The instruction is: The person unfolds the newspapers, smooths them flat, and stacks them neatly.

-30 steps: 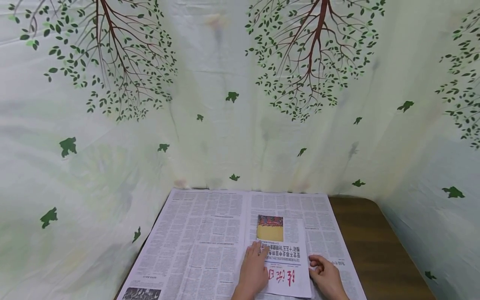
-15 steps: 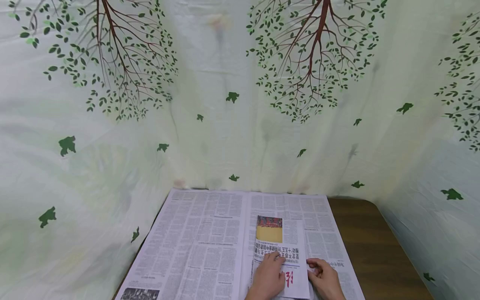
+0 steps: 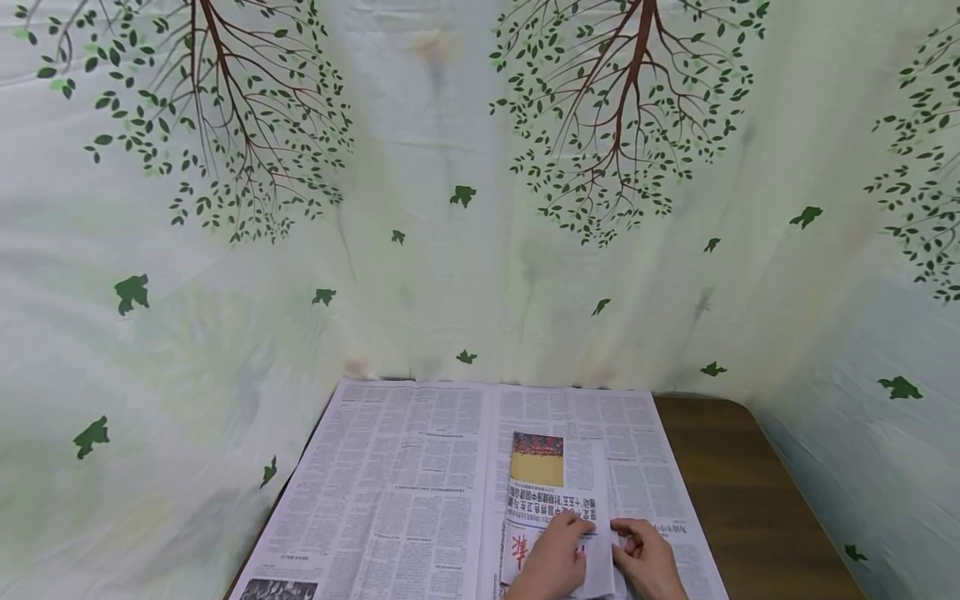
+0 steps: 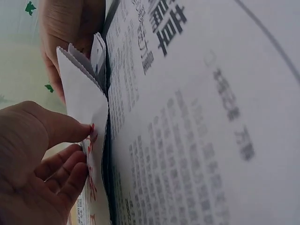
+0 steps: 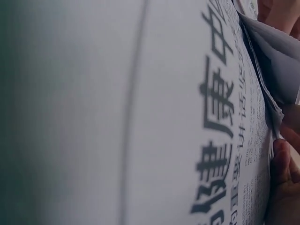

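A folded newspaper (image 3: 537, 500) with a colour picture, black headline and red characters lies over the right half of a spread newspaper (image 3: 420, 467). Across its near part rests my left hand (image 3: 553, 557), fingers extended towards the right edge. My right hand (image 3: 649, 557) is at that edge, pinching the paper between thumb and fingers. In the left wrist view, the left thumb and fingertips touch the folded newspaper (image 4: 77, 89) beside the red print, and its layers gape at one end. The right wrist view shows the right thumb (image 5: 280, 161) against the layered paper edge.
Brown wooden tabletop (image 3: 738, 475) shows to the right of the spread newspaper. Behind and at both sides hangs a pale cloth (image 3: 420, 317) printed with trees and green leaves. A dark photo (image 3: 277, 589) is printed at the spread's near left corner.
My left hand has slid rightward across the folded newspaper, from its left edge towards my right hand, baring red print on the left. My right hand has stayed at the right edge.
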Motion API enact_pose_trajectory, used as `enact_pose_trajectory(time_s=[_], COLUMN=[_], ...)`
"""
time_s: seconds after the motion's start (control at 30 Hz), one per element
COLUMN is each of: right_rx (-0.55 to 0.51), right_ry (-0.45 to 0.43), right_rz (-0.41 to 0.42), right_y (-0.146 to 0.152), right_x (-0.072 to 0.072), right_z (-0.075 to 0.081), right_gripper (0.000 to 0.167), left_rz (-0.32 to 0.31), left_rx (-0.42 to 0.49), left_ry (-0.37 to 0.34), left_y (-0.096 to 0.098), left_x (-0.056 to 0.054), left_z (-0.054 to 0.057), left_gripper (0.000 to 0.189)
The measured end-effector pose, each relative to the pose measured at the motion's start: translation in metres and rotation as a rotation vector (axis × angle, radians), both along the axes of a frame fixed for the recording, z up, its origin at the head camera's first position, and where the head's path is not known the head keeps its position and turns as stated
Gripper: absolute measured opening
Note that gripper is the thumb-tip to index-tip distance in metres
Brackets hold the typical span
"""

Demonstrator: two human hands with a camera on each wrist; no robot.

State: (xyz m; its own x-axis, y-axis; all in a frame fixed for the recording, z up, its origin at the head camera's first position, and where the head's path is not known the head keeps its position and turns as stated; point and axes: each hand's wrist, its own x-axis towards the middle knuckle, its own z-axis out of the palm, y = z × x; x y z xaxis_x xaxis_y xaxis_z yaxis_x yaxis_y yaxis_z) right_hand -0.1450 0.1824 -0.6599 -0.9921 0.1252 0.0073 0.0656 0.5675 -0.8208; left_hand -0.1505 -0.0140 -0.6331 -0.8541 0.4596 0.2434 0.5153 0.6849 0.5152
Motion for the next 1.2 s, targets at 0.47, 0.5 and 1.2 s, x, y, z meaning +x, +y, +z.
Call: enact_pose_trajectory(time_s=[0.47, 0.5, 1.2], right_rx=[0.049, 0.050, 0.011], right_ry=[0.164, 0.171, -0.010], right_rz=[0.042, 0.043, 0.010], right_y=[-0.001, -0.001, -0.001], right_x=[0.002, 0.002, 0.001], right_z=[-0.005, -0.005, 0.000], right_gripper=[0.033, 0.034, 0.041], left_rz=[0.026, 0.037, 0.122], left_rx=[0.110, 0.113, 0.179], left_ry=[-0.212, -0.234, -0.124], left_y=[0.020, 0.021, 0.023], left_x=[-0.005, -0.005, -0.005], left_z=[0.002, 0.002, 0.004], left_gripper=[0.044, 0.046, 0.055])
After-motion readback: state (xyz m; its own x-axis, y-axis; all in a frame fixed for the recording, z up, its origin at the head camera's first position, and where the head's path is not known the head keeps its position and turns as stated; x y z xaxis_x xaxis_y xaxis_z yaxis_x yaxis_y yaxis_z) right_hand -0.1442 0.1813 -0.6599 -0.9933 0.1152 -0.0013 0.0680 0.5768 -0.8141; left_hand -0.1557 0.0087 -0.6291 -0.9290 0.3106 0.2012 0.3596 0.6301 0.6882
